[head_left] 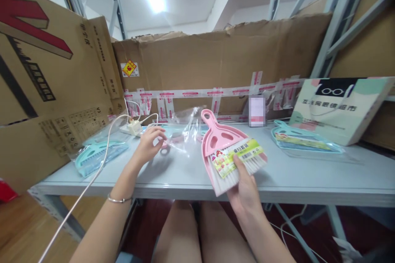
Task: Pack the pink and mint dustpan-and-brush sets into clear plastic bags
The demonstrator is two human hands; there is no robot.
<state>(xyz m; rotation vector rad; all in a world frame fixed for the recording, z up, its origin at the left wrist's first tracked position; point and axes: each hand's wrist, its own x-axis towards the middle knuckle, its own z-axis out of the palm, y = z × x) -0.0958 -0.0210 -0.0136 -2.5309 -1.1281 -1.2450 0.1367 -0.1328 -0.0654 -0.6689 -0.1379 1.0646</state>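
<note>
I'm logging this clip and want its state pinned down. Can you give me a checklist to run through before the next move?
1. Pink dustpan held: ok; the right hand grips it together with the brush.
2. Label on the brush: ok, in place over the bristles.
3. Pink dustpan outside the clear bag: ok, the bag is beside it.
4. Left hand gripping the bag: cannot tell; its fingers are curled near the edge.
5. Left blue set unobstructed in view: not ok; the white cable crosses in front.
6. Right blue set apart from the pink dustpan: ok.
</note>
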